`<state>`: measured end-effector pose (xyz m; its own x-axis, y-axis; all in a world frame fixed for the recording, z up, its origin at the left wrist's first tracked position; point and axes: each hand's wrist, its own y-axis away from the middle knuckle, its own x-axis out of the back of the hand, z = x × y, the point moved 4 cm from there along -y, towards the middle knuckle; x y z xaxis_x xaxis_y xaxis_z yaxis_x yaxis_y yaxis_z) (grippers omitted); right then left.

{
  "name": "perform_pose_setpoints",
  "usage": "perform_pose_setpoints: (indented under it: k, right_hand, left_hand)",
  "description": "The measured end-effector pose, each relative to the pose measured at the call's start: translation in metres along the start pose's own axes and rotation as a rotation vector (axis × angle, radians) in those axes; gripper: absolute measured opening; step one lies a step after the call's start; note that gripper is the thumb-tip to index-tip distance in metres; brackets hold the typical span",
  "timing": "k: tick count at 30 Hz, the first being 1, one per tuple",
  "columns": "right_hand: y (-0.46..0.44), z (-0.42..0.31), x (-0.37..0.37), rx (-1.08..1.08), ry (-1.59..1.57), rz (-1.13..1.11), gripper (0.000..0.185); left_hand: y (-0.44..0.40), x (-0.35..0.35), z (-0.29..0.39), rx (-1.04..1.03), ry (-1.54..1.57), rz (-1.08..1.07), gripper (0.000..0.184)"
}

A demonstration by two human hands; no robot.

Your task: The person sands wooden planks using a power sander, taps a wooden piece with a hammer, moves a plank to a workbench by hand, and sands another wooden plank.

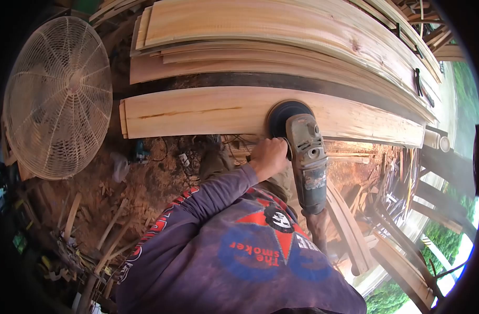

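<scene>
sander [308, 162] on plank [208, 102], stacked boards [250, 23] beyond, caged fan [58, 99] off left

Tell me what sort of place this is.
Probably a woodworking shop: there are stacked planks, a disc sander over a board, and scattered wood scraps.

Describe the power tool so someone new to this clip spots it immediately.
Start at the stacked planks, then the pale board in front of them. Across its near edge extends a bulky, scuffed sander; unlike any plank or board, it ends in a round black disc.
</scene>
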<state>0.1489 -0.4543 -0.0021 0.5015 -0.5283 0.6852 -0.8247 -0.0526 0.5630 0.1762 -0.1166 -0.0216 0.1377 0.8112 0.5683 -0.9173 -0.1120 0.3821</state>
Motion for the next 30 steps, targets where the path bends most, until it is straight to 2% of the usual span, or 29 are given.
perform_pose_setpoints:
  k: [2, 6, 8, 9, 11, 12, 14, 16, 18, 21, 23, 24, 25, 27, 30]
  right_hand:
    - [-0.001, -0.019, -0.006, 0.013, 0.044, -0.106, 0.042]
    - [-0.003, -0.043, -0.017, -0.008, 0.284, -0.147, 0.044]
    - [-0.004, -0.064, -0.033, 0.201, 0.134, -0.155, 0.045]
    - [-0.006, -0.069, -0.038, 0.209, 0.141, -0.161, 0.045]
    - [-0.016, -0.077, -0.049, 0.197, 0.409, -0.19, 0.045]
    - [-0.019, -0.092, -0.056, 0.216, 0.424, -0.203, 0.045]
    - [-0.015, -0.131, -0.069, 0.335, 0.244, -0.281, 0.043]
    - [-0.021, -0.138, -0.083, 0.384, 0.343, -0.288, 0.039]
    - [-0.032, -0.163, -0.099, 0.465, 0.452, -0.288, 0.036]
    - [-0.039, -0.191, -0.123, 0.537, 0.569, -0.365, 0.032]
    - [-0.04, -0.211, -0.137, 0.864, 0.508, -0.453, 0.027]
    - [-0.035, -0.23, -0.139, 0.794, 0.429, -0.48, 0.03]
    - [-0.026, -0.249, -0.144, 0.721, 0.352, -0.502, 0.033]
    - [-0.028, -0.261, -0.152, 0.823, 0.426, -0.514, 0.032]
    - [-0.031, -0.275, -0.165, 0.816, 0.431, -0.529, 0.035]
  left_hand:
    - [0.01, 0.008, -0.016, 0.048, -0.015, 0.017, 0.021]
    - [0.044, 0.026, -0.045, 0.236, 0.002, 0.064, 0.022]
    - [0.063, 0.036, -0.071, 0.309, -0.001, 0.128, 0.02]
    - [0.073, 0.037, -0.082, 0.316, 0.004, 0.136, 0.02]
    - [0.09, 0.042, -0.105, 0.375, 0.035, 0.218, 0.02]
    - [0.096, 0.047, -0.114, 0.397, 0.052, 0.231, 0.019]
    - [0.113, 0.054, -0.129, 0.435, 0.071, 0.284, 0.019]
    - [0.13, 0.061, -0.146, 0.473, 0.097, 0.339, 0.019]
    - [0.15, 0.075, -0.174, 0.566, 0.202, 0.375, 0.034]
    - [0.174, 0.096, -0.192, 0.627, 0.161, 0.494, 0.034]
    - [0.183, 0.096, -0.208, 0.646, 0.193, 0.552, 0.035]
    - [0.183, 0.098, -0.211, 0.644, 0.208, 0.581, 0.036]
    - [0.187, 0.104, -0.214, 0.714, 0.237, 0.517, 0.038]
    - [0.195, 0.109, -0.223, 0.743, 0.266, 0.556, 0.039]
    - [0.211, 0.12, -0.231, 0.721, 0.257, 0.559, 0.036]
